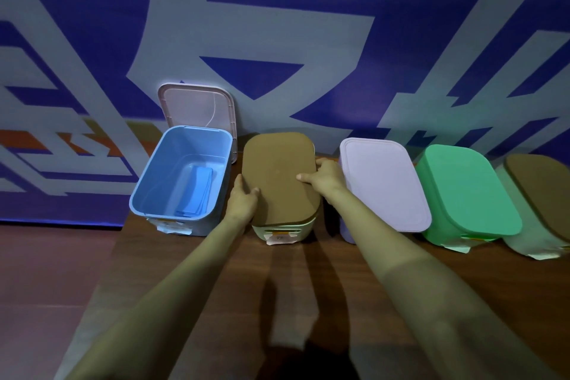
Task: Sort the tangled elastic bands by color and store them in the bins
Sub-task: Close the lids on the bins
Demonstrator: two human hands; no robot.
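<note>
Lid-handling looks like the step in hand. At frame centre the left hand (243,198) and right hand (324,176) grip opposite edges of the brown lid (279,176); next, probably, a level lift.

- **Bins:** five.
  - One is open: the blue bin (152,185), centre left, holding one pile of blue bands (197,191).
  - Four are lidded: cream bin (283,230), lilac bin (347,228), green bin (441,233), grey bin (524,241).
- **Loose lid:** one (197,105), leaning behind the blue bin.

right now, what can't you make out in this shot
Head view:
- Contents under the brown lid, purple lid, green lid: lids cover them.
- The far-right bin: cut by the frame edge.
- Fingers of left hand and right hand: partly behind the brown lid's rim.
- Bin labels: too small to read.
</note>
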